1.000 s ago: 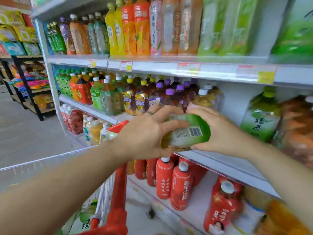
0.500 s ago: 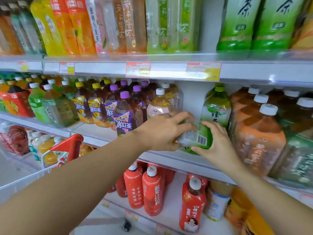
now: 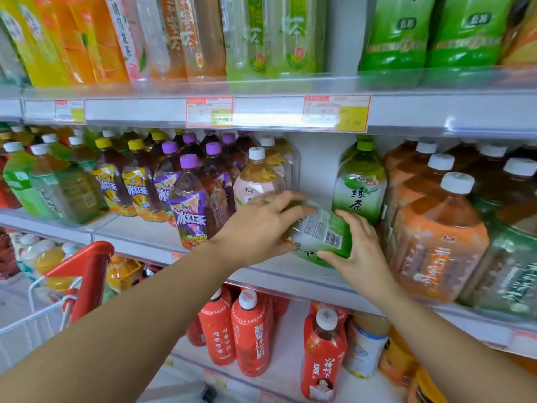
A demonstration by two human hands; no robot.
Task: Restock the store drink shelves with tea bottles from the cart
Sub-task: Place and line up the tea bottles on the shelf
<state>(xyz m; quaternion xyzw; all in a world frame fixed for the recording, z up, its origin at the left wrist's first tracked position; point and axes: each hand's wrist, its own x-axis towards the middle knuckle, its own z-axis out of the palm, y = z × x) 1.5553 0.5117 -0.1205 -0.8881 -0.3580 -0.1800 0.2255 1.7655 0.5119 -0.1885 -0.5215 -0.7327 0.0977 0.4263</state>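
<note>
Cart: we see the red cart handle (image 3: 93, 274) and white wire basket lowest left, nearest us.
Lower shelf: red bottles (image 3: 250, 333) stand upright under the hands.
Left hand (image 3: 255, 228): we find it laid over the upper left part of the held green tea bottle (image 3: 322, 232), fingers spread and curved across it.
Right hand (image 3: 360, 251): it grips the bottle's lower right side, thumb above, fingers together beneath.
Held bottle, position: above the front edge of the middle shelf (image 3: 290, 274), between both hands.
Held bottle, axis: tilted, long axis running from lower right up to the left; barcode panel faces us. The upper end is hidden by the left hand, so we cannot tell which end carries the cap.
Behind it: an upright green tea bottle with green cap (image 3: 359, 184), just beyond the right hand.
Neighbours: purple-capped iced tea bottles (image 3: 190, 202) left; orange-labelled tea bottles (image 3: 436, 237) right.
Farthest: price tags (image 3: 337, 113) on the rail above.
</note>
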